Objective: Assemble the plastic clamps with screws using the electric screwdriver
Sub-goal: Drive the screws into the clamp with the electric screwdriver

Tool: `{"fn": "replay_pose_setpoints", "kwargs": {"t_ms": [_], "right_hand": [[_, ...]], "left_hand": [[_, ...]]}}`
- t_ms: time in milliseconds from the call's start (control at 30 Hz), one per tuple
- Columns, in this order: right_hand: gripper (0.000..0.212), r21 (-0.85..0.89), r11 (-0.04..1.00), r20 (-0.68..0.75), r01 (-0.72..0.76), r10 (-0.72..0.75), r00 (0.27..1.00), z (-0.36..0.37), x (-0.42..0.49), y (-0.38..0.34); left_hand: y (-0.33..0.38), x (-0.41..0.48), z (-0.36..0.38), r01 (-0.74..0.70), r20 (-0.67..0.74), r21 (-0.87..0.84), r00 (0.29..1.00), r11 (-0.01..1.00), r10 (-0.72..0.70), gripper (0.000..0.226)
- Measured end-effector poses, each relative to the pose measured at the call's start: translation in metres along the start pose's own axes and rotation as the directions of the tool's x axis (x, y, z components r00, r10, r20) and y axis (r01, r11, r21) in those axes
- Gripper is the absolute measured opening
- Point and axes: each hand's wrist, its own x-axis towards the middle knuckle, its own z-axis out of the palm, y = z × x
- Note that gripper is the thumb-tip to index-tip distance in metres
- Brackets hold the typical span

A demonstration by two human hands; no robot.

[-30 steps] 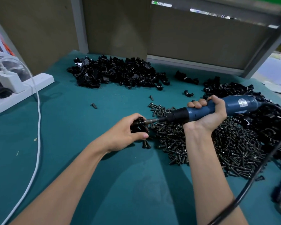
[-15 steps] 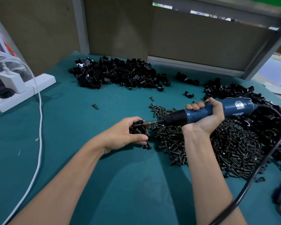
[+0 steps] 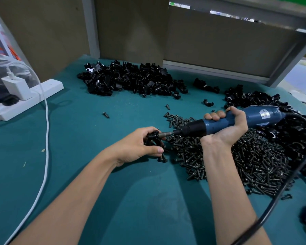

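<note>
left hand point(image 3: 137, 147) has its fingers clamped on a small black plastic clamp point(image 3: 153, 137), right hand point(image 3: 226, 126) wrapped round the blue electric screwdriver point(image 3: 237, 121), bit tip touching the clamp between the left fingers, black screw pile point(image 3: 237, 160) just beside on the teal surface point(image 3: 95, 138)

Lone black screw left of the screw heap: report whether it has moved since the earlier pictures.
No. The lone black screw lies just as far right of the white power strip as before.
</note>
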Motion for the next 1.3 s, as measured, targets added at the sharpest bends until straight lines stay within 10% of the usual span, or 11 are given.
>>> {"fn": "replay_pose_setpoints", "kwargs": {"t_ms": [667,900,1033,1300], "right_hand": [[0.048,0.004,1.0,0.006,-0.016,0.016,1.0,0.0021,-0.003,0.0009],[0.039,-0.016,1.0,0.029,0.02,-0.019,0.999,0.0015,-0.0038,-0.0016],[0.006,-0.003,0.999,0.127,0.038,-0.037,0.991,0.002,-0.0032,-0.0036],[0.008,-0.035,0.999,0.207,0.037,-0.029,0.978,-0.0005,-0.0021,-0.004]], "left_hand": [[0.0015,-0.0017,0.0,-0.022,-0.046,0.131,0.999,0.991,0.029,0.022],[0.0036,-0.0046,0.0071,0.061,0.046,-0.212,0.998,0.975,-0.052,0.023],[0.0075,-0.0052,0.0054,0.082,0.063,-0.272,0.996,0.959,-0.067,0.033],[0.0059,-0.0049,-0.0013,0.125,0.076,-0.312,0.991,0.942,-0.106,0.03]]}}
